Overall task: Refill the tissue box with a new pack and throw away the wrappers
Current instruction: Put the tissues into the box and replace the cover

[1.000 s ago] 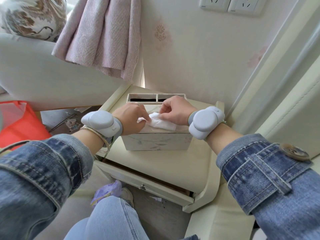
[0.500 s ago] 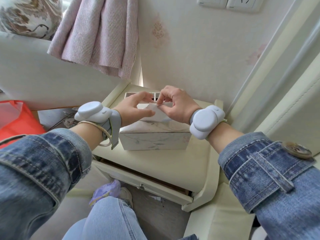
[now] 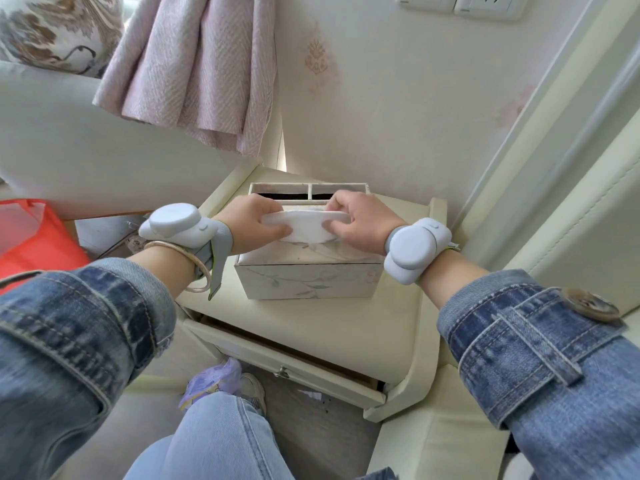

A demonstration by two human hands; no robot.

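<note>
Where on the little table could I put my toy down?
The bare patch of the nightstand lies in front of the tissue box, toward its front edge. A narrower strip runs along the box's right side, under the right hand's wrist. The back is crowded: box, both hands and tissue.

One head-worn wide-angle view looks forward and down, close over the nightstand.
</note>
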